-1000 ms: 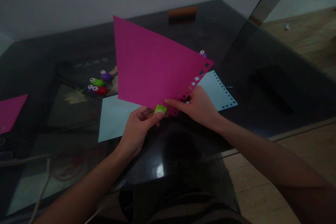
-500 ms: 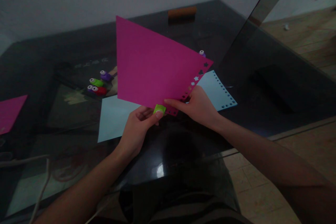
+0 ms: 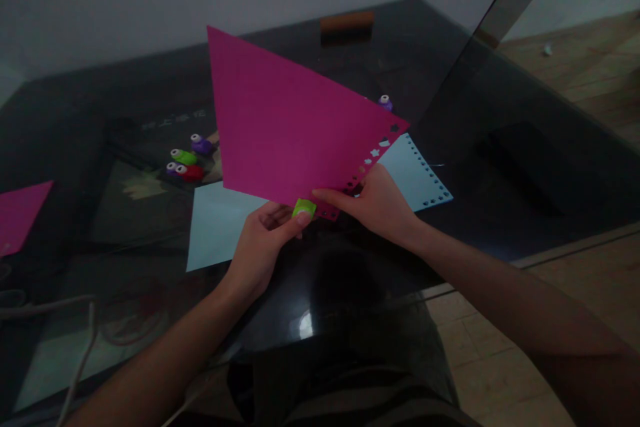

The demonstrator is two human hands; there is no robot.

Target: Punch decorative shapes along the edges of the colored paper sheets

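Observation:
A sheet of magenta paper (image 3: 290, 127) is held up tilted over the table, with shaped holes along its right and lower right edge. My right hand (image 3: 383, 203) pinches it near that edge, thumb in front and fingers behind. In my left hand (image 3: 263, 233) is a small green craft punch (image 3: 304, 208), gripped with the thumb on top at the sheet's lower edge. Behind the magenta sheet lies light blue paper (image 3: 215, 227), partly covered; its right side has a row of small holes.
Several small punches (image 3: 187, 173) in purple, green and red sit to the left, and a purple punch (image 3: 385, 103) stands behind the sheet. A brown roll (image 3: 347, 23) lies at the back of the dark glossy table (image 3: 430, 33). Another magenta sheet (image 3: 23, 213) and a white cable (image 3: 83, 347) are at left.
The upper part of the magenta sheet has swung slightly to the left and its right corner has dipped a little. Both hands keep their grips in nearly the same place.

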